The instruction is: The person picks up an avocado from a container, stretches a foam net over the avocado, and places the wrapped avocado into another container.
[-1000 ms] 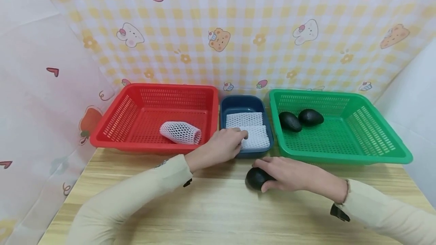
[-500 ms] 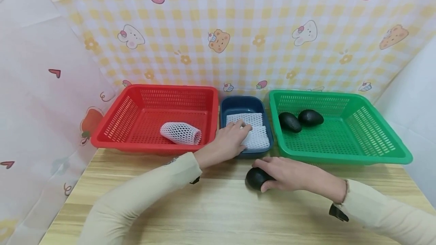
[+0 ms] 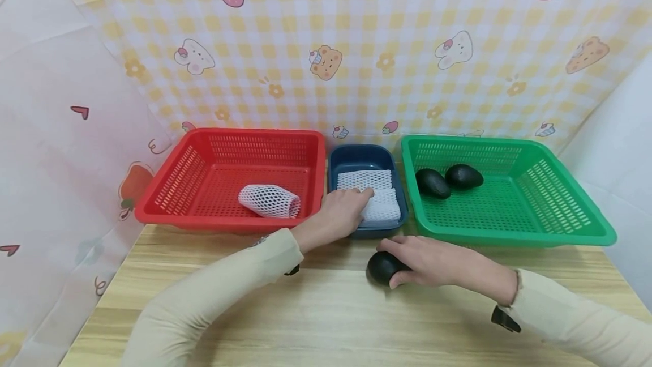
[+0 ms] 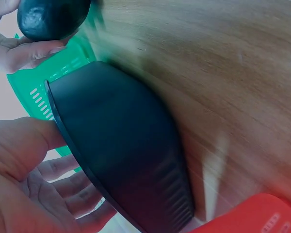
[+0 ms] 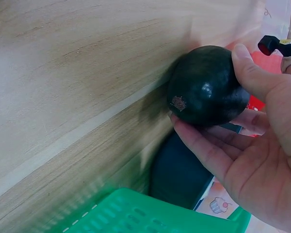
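Observation:
My right hand (image 3: 433, 262) holds a dark avocado (image 3: 385, 268) on the table, thumb on one side and fingers on the other. In the right wrist view the avocado (image 5: 206, 87) shows its brown stem scar. My left hand (image 3: 342, 211) reaches over the near-left rim of a small blue tray (image 3: 361, 154). Its fingertips pinch the upper of the white foam net sleeves (image 3: 382, 205) lying there; in the left wrist view, the tray's wall (image 4: 121, 141) hides the fingertips and sleeves.
A red basket (image 3: 168, 221) on the left holds a rounded foam net sleeve (image 3: 269, 200), dark showing through its holes. On the right, a green basket (image 3: 509, 238) holds two avocados (image 3: 464, 176). A checked cloth (image 3: 356, 89) hangs behind.
My left fingers stretched out over the foam sleeves, then curled in again; the upper sleeve's near edge has shifted and bunched slightly. My right hand and its avocado stay put.

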A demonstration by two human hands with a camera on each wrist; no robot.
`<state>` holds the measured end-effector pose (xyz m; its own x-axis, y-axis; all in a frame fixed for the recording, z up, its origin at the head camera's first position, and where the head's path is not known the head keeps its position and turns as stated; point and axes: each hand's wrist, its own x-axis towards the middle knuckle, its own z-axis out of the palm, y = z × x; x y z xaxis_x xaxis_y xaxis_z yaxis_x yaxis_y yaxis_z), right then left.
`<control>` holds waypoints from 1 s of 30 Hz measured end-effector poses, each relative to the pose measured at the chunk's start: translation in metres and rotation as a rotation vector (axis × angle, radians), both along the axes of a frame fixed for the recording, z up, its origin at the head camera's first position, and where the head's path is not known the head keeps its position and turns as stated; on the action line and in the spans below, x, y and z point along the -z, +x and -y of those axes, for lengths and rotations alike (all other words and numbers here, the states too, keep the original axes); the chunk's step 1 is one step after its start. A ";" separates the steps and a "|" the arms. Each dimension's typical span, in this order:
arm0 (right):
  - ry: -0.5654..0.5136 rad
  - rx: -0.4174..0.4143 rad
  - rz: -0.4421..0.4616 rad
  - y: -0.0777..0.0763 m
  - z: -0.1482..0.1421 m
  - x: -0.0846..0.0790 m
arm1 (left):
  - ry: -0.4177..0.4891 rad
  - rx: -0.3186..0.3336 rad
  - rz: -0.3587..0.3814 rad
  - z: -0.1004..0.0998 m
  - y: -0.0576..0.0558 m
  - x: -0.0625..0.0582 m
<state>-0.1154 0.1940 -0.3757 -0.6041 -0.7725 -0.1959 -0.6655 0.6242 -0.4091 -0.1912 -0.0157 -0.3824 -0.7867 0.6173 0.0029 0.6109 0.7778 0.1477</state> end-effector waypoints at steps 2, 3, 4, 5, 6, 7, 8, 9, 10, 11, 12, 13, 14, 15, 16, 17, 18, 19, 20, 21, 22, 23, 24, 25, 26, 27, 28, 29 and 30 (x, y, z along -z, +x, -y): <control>0.000 0.003 0.001 0.000 0.000 0.000 | 0.009 0.005 -0.013 0.001 0.000 0.000; 0.001 0.004 0.001 0.000 0.000 0.000 | 0.016 0.007 -0.014 0.001 0.000 0.000; 0.002 0.005 -0.001 0.000 0.000 0.000 | 0.022 0.009 -0.013 0.002 0.000 0.000; 0.003 0.006 -0.002 0.000 0.000 0.000 | 0.030 0.011 -0.011 0.002 0.000 0.000; 0.003 0.006 -0.001 0.001 0.000 0.000 | 0.036 0.012 -0.009 0.002 0.000 0.000; 0.002 0.006 0.001 0.001 0.000 0.000 | 0.044 0.012 -0.008 0.003 0.001 -0.001; 0.003 0.006 0.002 0.001 0.001 0.000 | 0.052 0.013 -0.010 0.003 0.001 -0.001; 0.003 0.008 0.004 0.001 0.001 0.000 | 0.062 0.013 -0.013 0.003 0.002 -0.002; 0.002 0.009 0.006 0.001 0.001 0.000 | 0.071 0.016 -0.020 0.004 0.002 -0.003; 0.003 0.011 0.009 0.001 0.001 0.000 | 0.079 0.018 -0.029 0.004 0.003 -0.004; 0.003 0.013 0.011 0.001 0.001 0.000 | 0.087 0.021 -0.038 0.005 0.003 -0.005; 0.003 0.014 0.011 0.001 0.001 0.000 | 0.097 0.025 -0.049 0.005 0.004 -0.006; 0.004 0.015 0.012 0.001 0.001 0.000 | 0.106 0.029 -0.060 0.006 0.005 -0.008; 0.005 0.017 0.013 0.001 0.001 0.000 | 0.116 0.031 -0.065 0.007 0.006 -0.010; 0.005 0.018 0.013 0.001 0.001 0.001 | 0.129 0.034 -0.068 0.008 0.007 -0.012; 0.004 0.018 0.012 0.001 0.001 0.001 | 0.143 0.035 -0.070 0.010 0.009 -0.014; 0.004 0.019 0.013 0.001 0.000 0.001 | 0.158 0.038 -0.072 0.012 0.010 -0.016; 0.003 0.021 0.013 0.001 0.000 0.001 | 0.174 0.041 -0.074 0.014 0.011 -0.019; 0.004 0.022 0.016 0.001 0.000 0.001 | 0.190 0.044 -0.075 0.015 0.012 -0.021; 0.005 0.023 0.016 0.001 0.000 0.001 | 0.207 0.050 -0.075 0.017 0.013 -0.023; 0.003 0.021 0.016 0.001 0.000 0.001 | 0.225 0.057 -0.080 0.019 0.014 -0.025; 0.001 0.018 0.015 0.001 0.000 0.001 | 0.238 0.062 -0.087 0.022 0.015 -0.028; 0.001 0.015 0.013 0.001 0.000 0.000 | 0.251 0.068 -0.094 0.024 0.016 -0.030; 0.000 0.012 0.010 0.001 0.000 0.000 | 0.261 0.073 -0.100 0.026 0.017 -0.032; -0.001 0.007 0.007 0.001 0.000 0.000 | 0.271 0.075 -0.106 0.028 0.018 -0.034; -0.002 0.001 0.003 0.001 0.000 0.000 | 0.280 0.076 -0.109 0.031 0.019 -0.036; -0.002 -0.003 -0.002 0.001 0.000 -0.001 | 0.288 0.075 -0.112 0.033 0.020 -0.038; 0.001 -0.005 -0.006 0.002 0.000 -0.001 | 0.292 0.074 -0.113 0.035 0.020 -0.040; 0.009 -0.006 -0.012 0.002 0.000 -0.002 | 0.297 0.073 -0.114 0.037 0.021 -0.042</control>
<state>-0.1135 0.1941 -0.3739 -0.6021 -0.7740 -0.1959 -0.6736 0.6242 -0.3958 -0.1698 -0.0523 -0.3404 -0.7250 0.6307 0.2768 0.6888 0.6648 0.2892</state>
